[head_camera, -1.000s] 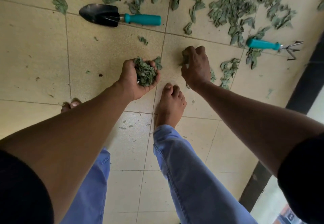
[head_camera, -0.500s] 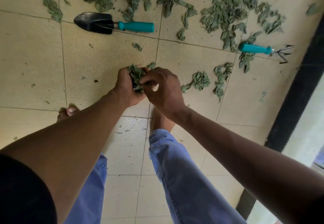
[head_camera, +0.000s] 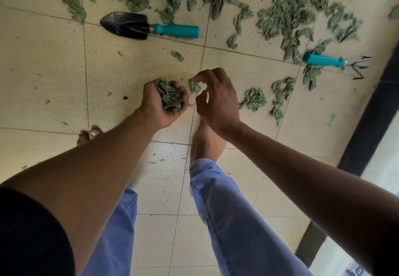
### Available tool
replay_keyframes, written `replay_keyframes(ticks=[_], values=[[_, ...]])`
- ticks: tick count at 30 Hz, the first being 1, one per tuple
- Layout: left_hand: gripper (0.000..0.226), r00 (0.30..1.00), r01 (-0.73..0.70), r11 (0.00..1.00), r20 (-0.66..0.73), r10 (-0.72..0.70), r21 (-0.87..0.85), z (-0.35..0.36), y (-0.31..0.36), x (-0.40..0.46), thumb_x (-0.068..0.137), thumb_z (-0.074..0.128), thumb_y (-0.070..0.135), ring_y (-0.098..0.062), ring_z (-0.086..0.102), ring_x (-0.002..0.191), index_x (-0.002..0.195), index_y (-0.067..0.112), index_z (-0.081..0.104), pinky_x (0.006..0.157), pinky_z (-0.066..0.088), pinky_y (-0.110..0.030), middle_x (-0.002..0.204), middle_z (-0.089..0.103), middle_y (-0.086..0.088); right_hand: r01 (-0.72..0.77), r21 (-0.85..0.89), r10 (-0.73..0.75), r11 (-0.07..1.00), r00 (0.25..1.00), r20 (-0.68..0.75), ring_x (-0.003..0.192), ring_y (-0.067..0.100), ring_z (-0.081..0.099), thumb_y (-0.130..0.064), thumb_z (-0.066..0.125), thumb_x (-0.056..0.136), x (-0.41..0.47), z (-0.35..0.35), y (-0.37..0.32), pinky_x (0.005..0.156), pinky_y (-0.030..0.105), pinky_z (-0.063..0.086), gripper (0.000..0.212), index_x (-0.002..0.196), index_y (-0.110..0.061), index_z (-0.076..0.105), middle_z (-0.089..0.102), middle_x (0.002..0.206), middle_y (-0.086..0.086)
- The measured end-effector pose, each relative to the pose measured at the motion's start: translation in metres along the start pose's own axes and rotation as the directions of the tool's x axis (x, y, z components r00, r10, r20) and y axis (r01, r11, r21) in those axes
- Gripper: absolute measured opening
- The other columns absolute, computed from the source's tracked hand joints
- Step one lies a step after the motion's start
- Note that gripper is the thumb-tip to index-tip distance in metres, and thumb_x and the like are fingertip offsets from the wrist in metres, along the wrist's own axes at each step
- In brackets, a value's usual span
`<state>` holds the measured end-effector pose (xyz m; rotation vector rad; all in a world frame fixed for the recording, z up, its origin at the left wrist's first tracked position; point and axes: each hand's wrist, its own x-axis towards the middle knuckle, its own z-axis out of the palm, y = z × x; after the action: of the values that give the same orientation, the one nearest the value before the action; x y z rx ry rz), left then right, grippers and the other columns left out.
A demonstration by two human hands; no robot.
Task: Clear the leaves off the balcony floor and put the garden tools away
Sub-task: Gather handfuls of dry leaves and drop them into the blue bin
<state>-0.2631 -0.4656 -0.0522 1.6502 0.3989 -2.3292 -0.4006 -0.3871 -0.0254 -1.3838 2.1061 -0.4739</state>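
My left hand (head_camera: 159, 105) is cupped palm up and grips a wad of dry green leaves (head_camera: 169, 94) above the tiled floor. My right hand (head_camera: 218, 101) hovers just to its right, fingers curled, with one leaf (head_camera: 195, 85) at its fingertips; whether it pinches that leaf is unclear. Many loose leaves (head_camera: 285, 16) lie scattered across the far tiles, and two small clumps (head_camera: 253, 99) lie to the right of my hands. A black trowel with a teal handle (head_camera: 149, 27) lies at the upper left. A teal-handled hand rake (head_camera: 332, 62) lies at the right.
My bare feet (head_camera: 205, 139) and blue trousers (head_camera: 233, 221) stand on the beige floor tiles (head_camera: 43, 70) below my hands. A black strip (head_camera: 371, 111) runs diagonally along the right edge of the floor.
My right hand carried leaves from the floor over to my left hand and has now drawn back a little to the right. The view has shifted slightly.
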Motion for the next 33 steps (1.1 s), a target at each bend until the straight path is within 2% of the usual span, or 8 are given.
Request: replay_keyframes(ticks=[5, 11, 15, 20, 23, 27, 30, 33], values=[[0.032, 1.000, 0.011, 1.000, -0.026, -0.010, 0.021, -0.012, 0.007, -0.002, 0.095, 0.047, 0.025, -0.019, 0.059, 0.070, 0.069, 0.011, 0.059, 0.063, 0.054, -0.027, 0.076, 0.058, -0.005, -0.058, -0.204, 0.094, 0.977, 0.981, 0.170, 0.103, 0.027, 0.057, -0.012, 0.063, 0.095, 0.023, 0.028, 0.020, 0.072, 0.037, 0.057, 0.034, 0.128, -0.017, 0.059, 0.052, 0.123, 0.011], [0.033, 0.998, 0.032, 0.998, -0.047, -0.029, 0.046, -0.022, 0.007, -0.008, 0.095, 0.047, 0.026, -0.019, 0.059, 0.071, 0.069, 0.010, 0.061, 0.064, 0.055, -0.027, 0.076, 0.059, -0.006, -0.021, -0.244, 0.069, 0.970, 0.979, 0.190, 0.085, 0.032, 0.061, -0.007, 0.055, 0.096, 0.029, 0.049, 0.022, 0.060, 0.034, 0.040, 0.015, 0.109, -0.012, 0.061, 0.060, 0.104, 0.012], [0.034, 0.997, 0.023, 0.999, -0.073, -0.021, 0.027, -0.018, 0.007, -0.015, 0.097, 0.044, 0.025, -0.020, 0.060, 0.072, 0.071, 0.011, 0.060, 0.065, 0.055, -0.026, 0.079, 0.059, -0.005, -0.159, -0.061, 0.164, 0.985, 0.983, 0.081, 0.076, 0.018, 0.062, -0.019, 0.064, 0.092, 0.021, 0.034, 0.010, 0.062, 0.035, 0.053, 0.008, 0.098, -0.017, 0.067, 0.066, 0.093, 0.001], [0.057, 0.997, -0.062, 0.988, 0.044, 0.057, 0.142, 0.001, 0.001, -0.035, 0.101, 0.034, 0.022, -0.016, 0.069, 0.067, 0.058, 0.013, 0.071, 0.061, 0.055, -0.025, 0.071, 0.069, -0.003, 0.052, 0.226, -0.051, 0.973, 0.999, -0.012, 0.073, 0.013, 0.060, -0.020, 0.068, 0.087, -0.005, -0.009, -0.054, 0.061, 0.034, 0.052, 0.006, 0.093, -0.018, 0.069, 0.065, 0.084, -0.005], [0.057, 0.995, -0.093, 0.976, 0.059, 0.082, 0.198, 0.015, -0.004, -0.045, 0.100, 0.032, 0.024, -0.015, 0.056, 0.065, 0.050, 0.018, 0.060, 0.063, 0.046, -0.027, 0.061, 0.056, 0.000, 0.073, 0.023, -0.074, 0.997, 0.997, 0.030, 0.076, 0.021, 0.058, -0.021, 0.065, 0.088, -0.022, -0.017, -0.071, 0.057, 0.035, 0.050, 0.011, 0.098, -0.018, 0.067, 0.064, 0.084, -0.002], [0.042, 0.999, -0.047, 0.971, 0.000, 0.048, 0.233, 0.028, -0.010, -0.049, 0.097, 0.046, 0.031, -0.016, 0.061, 0.068, 0.060, 0.020, 0.062, 0.074, 0.047, -0.030, 0.068, 0.059, 0.002, 0.032, -0.166, -0.041, 0.986, 0.998, -0.055, 0.075, 0.026, 0.054, -0.013, 0.071, 0.083, -0.026, -0.020, -0.067, 0.055, 0.037, 0.045, 0.004, 0.085, -0.014, 0.067, 0.061, 0.077, 0.003], [0.033, 1.000, -0.021, 0.941, -0.008, 0.025, 0.339, 0.040, -0.014, -0.049, 0.097, 0.048, 0.036, -0.019, 0.062, 0.071, 0.072, 0.019, 0.060, 0.076, 0.048, -0.030, 0.072, 0.059, 0.001, 0.081, -0.173, -0.091, 0.982, 0.994, -0.052, 0.079, 0.027, 0.052, -0.012, 0.067, 0.080, -0.032, -0.027, -0.064, 0.057, 0.039, 0.045, 0.003, 0.080, -0.012, 0.070, 0.059, 0.082, 0.005], [0.032, 0.999, -0.028, 0.932, -0.026, 0.040, 0.360, 0.055, -0.023, -0.043, 0.097, 0.046, 0.032, -0.019, 0.059, 0.067, 0.071, 0.017, 0.056, 0.067, 0.049, -0.028, 0.071, 0.054, 0.000, 0.056, -0.031, -0.060, 0.998, 0.988, -0.141, 0.084, 0.026, 0.052, -0.016, 0.064, 0.080, -0.047, -0.043, -0.054, 0.061, 0.032, 0.041, 0.016, 0.093, -0.012, 0.073, 0.060, 0.093, 0.008]])
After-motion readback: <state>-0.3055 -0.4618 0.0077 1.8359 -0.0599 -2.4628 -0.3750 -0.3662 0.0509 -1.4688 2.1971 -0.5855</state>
